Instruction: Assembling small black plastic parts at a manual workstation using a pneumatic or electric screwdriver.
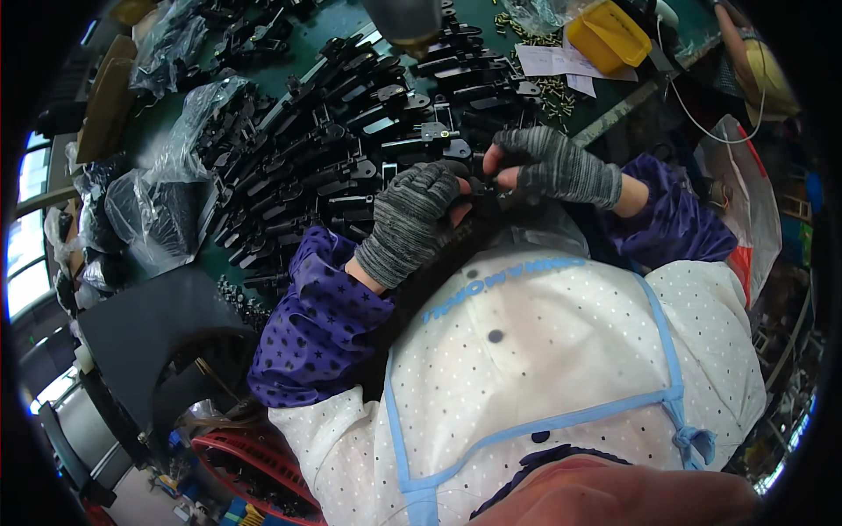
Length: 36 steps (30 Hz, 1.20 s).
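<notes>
My left hand (412, 215), in a grey fingerless glove, is closed near the table's front edge. Its thumb and fingers pinch a small dark part (485, 187) whose shape is mostly hidden. My right hand (560, 167), gloved the same way, comes in from the right with thumb and forefinger bent toward that part; whether a small piece sits between those fingertips I cannot make out. Just beyond both hands lie rows of black metal bracket-like parts (351, 180), some with silvery ends (436, 131).
A yellow plastic container (607, 37) stands on white papers (561, 61) at the far right, beside many small brass pins (554, 101). Clear plastic bags (162, 210) lie left. A dark machine end (405, 22) hangs overhead. A red basket (254, 469) sits lower left.
</notes>
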Each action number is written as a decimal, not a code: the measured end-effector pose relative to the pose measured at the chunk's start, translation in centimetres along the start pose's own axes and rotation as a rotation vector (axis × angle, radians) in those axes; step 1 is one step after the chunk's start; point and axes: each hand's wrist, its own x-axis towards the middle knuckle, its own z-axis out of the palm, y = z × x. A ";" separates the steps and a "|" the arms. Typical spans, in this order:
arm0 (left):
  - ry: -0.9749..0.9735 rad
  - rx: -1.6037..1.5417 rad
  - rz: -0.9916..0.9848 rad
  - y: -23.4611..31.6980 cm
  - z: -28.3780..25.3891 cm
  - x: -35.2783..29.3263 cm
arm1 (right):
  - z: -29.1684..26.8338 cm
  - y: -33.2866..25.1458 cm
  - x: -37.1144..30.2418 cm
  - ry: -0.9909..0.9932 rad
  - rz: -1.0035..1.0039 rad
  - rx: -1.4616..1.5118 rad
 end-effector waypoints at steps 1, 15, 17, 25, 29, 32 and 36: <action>-0.002 -0.001 0.001 0.0 0.0 -0.1 | 0.3 -0.3 -0.1 -0.033 0.062 0.031; 0.039 0.032 0.105 -1.4 0.9 -1.3 | 2.4 1.9 1.0 0.050 0.025 -0.133; 0.052 0.034 0.117 -1.5 1.0 -1.3 | 2.4 2.1 1.1 0.083 -0.055 -0.189; 0.060 0.006 0.152 -1.5 0.4 -0.7 | -0.9 -3.9 2.4 0.221 -0.073 -0.116; 0.013 0.071 0.147 -1.8 0.3 -0.9 | -0.7 -6.0 7.3 0.563 -0.814 -0.656; 0.020 0.099 0.173 -1.0 -0.4 -1.0 | 1.0 -10.6 9.8 0.592 -0.925 -0.636; 0.081 0.110 0.070 0.0 1.3 -0.2 | 2.6 -14.1 13.4 0.459 -0.991 -0.245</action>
